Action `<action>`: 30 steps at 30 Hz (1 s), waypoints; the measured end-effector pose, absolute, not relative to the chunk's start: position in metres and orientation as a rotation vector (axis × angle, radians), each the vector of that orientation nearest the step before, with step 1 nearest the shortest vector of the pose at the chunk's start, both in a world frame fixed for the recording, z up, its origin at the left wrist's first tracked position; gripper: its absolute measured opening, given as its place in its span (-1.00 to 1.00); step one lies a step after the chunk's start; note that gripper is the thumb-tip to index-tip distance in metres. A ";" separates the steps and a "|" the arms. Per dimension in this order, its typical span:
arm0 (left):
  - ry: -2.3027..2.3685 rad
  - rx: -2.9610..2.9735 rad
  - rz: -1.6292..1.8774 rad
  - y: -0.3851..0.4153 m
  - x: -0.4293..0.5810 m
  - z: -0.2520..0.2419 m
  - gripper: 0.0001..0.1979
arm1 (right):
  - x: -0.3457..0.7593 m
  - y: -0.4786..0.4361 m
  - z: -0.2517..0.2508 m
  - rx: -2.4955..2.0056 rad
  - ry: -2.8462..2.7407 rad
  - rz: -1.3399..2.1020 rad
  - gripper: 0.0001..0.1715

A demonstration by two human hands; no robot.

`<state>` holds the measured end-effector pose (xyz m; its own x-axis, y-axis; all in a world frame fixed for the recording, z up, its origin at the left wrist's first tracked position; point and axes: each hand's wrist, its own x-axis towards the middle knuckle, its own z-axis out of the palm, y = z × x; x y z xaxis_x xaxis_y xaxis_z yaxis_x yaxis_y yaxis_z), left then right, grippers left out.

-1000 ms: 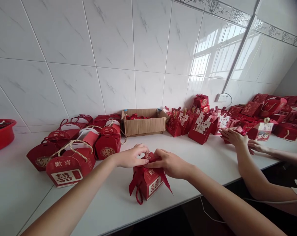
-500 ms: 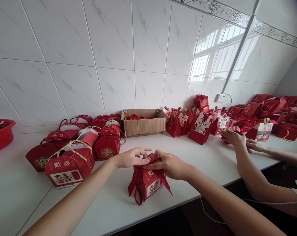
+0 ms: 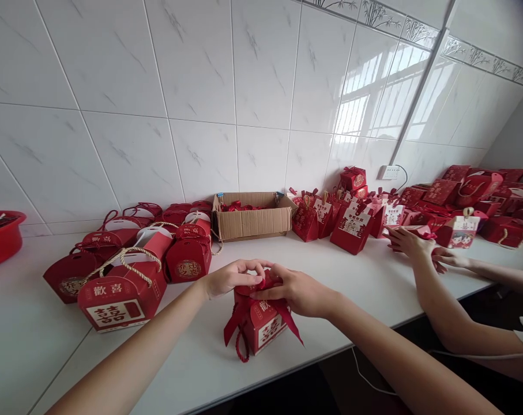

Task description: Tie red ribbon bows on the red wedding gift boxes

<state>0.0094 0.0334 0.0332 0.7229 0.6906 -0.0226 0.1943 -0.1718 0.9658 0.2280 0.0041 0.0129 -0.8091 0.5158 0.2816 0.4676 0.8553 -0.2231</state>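
A small red gift box (image 3: 267, 328) with white-panelled lettering sits upright near the table's front edge. A red ribbon (image 3: 290, 323) is over its top, its tails hanging down both sides, and a red cord handle droops at the left. My left hand (image 3: 237, 276) pinches at the ribbon on the top, fingers bent. From the other side my right hand (image 3: 298, 290) grips the ribbon with thumb and fingers, touching the box lid. The two hands meet at the fingertips, which partly hide the middle of the ribbon.
Several red boxes with cord handles (image 3: 123, 288) stand at left, near a red basin (image 3: 4, 239). Behind is a cardboard carton (image 3: 255, 223) holding red ribbons. Upright red gift boxes (image 3: 352, 227) are at right, where a co-worker's hands (image 3: 410, 245) handle another box.
The fingers of my left hand have curled in closer to the right hand at the ribbon. The box has barely moved.
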 end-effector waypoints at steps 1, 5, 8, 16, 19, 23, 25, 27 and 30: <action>0.703 1.719 0.512 0.033 0.010 0.033 -0.75 | 0.228 0.005 0.012 -0.738 -2.703 0.193 -0.56; 0.716 1.745 0.501 0.034 0.009 0.034 -0.72 | 0.229 0.007 0.008 -0.727 -2.724 0.126 -0.49; 0.760 1.824 0.502 0.037 0.005 0.034 -0.69 | 0.229 0.009 0.006 -0.699 -2.720 0.094 -0.49; 0.769 1.957 0.401 0.041 -0.002 0.030 -0.74 | 0.229 0.010 0.004 -0.695 -2.718 0.027 -0.52; 0.739 1.916 0.450 0.039 -0.001 0.032 -0.75 | 0.230 0.009 0.005 -0.728 -2.727 0.029 -0.53; 0.750 1.925 0.464 0.037 0.001 0.038 -0.69 | 0.230 0.009 0.005 -0.727 -2.735 0.051 -0.53; 0.780 1.928 0.477 0.036 0.001 0.040 -0.69 | 0.229 0.009 0.005 -0.723 -2.735 0.047 -0.53; 0.817 1.932 0.492 0.035 0.001 0.041 -0.73 | 0.229 0.009 0.004 -0.725 -2.733 0.045 -0.54; 0.798 1.924 0.473 0.034 0.000 0.042 -0.79 | 0.229 0.009 0.004 -0.727 -2.731 0.066 -0.53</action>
<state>-0.0004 0.0340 0.0421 0.7103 0.7038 -0.0093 0.3298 -0.3212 0.8877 0.2289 0.0086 0.0041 -0.8221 0.4917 0.2870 0.4772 0.8700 -0.1238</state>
